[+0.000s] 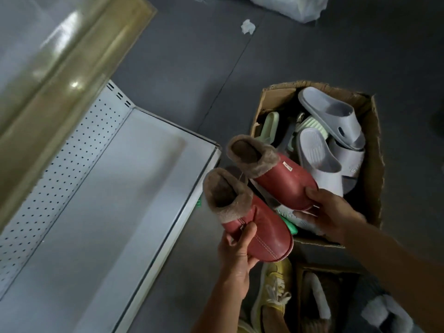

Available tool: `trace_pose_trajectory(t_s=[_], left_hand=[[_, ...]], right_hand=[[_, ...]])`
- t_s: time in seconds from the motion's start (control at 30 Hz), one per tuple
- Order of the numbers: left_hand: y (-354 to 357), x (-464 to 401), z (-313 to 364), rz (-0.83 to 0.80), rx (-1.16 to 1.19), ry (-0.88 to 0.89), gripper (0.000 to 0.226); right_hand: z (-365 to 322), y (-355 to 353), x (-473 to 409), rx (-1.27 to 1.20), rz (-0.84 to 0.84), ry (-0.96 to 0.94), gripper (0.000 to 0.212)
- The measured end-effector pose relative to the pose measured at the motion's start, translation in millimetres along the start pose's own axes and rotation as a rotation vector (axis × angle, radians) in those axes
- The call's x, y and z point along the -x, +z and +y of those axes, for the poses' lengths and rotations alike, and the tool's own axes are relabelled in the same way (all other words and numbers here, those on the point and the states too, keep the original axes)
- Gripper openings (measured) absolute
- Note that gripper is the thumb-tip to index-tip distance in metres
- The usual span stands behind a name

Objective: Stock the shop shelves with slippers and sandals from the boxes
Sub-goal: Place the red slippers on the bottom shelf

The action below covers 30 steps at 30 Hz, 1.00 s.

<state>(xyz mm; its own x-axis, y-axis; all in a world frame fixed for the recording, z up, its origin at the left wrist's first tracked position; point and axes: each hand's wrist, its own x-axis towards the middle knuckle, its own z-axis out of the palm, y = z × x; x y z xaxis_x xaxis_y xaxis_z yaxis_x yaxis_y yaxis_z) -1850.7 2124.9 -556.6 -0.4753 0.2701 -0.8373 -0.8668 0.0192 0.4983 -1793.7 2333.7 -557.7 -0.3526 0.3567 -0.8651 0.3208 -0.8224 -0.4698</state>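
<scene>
Two red slippers with brown fur collars are held over the floor beside the white shelf [108, 200]. My left hand [236, 255] grips the nearer red slipper [264, 234] from below, thumb on its upper. The other red slipper [283, 181] hangs above the cardboard box [374, 150], and my right hand [334, 212] holds it by the toe. Inside the box lie grey slides [331, 116] and pale green slippers [271, 126].
The shelf has a perforated back panel [72, 152] and a raised front lip. A yellow sneaker [274, 294] lies on the grey floor below my left arm, next to a second box [312, 299]. Crumpled paper [248, 26] and a plastic bag [288, 6] lie farther off.
</scene>
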Motion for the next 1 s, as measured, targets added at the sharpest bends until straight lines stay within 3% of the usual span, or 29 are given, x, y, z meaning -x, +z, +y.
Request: trace_pose_trajectory(t_s=[0.2,0.33,0.4,0.47,0.67,0.8,1.0], left_hand=[[-50,0,24,-0.005,0.123,0.089,0.092],[-83,-11,42,0.006,0.100,0.132,0.067],[-97,-20,51,0.024,0.110,0.150,0.064],[-107,-33,57,0.046,0.124,0.158,0.068],[-131,-82,74,0.154,0.090,0.173,0.064],[-147,-109,88,0.202,0.118,0.185,0.072],[-160,-140,117,0.268,0.133,0.217,0.058]], right_hand=[[39,54,6,-0.016,-0.156,0.053,0.039],[56,84,-8,-0.001,-0.229,0.101,0.050],[61,102,-17,0.017,-0.264,0.112,0.058],[62,120,-26,0.032,-0.298,0.112,0.056],[61,174,-62,0.182,-0.236,0.051,0.016],[67,209,-81,0.283,-0.216,0.031,0.030],[65,257,-107,0.323,-0.199,-0.055,0.033]])
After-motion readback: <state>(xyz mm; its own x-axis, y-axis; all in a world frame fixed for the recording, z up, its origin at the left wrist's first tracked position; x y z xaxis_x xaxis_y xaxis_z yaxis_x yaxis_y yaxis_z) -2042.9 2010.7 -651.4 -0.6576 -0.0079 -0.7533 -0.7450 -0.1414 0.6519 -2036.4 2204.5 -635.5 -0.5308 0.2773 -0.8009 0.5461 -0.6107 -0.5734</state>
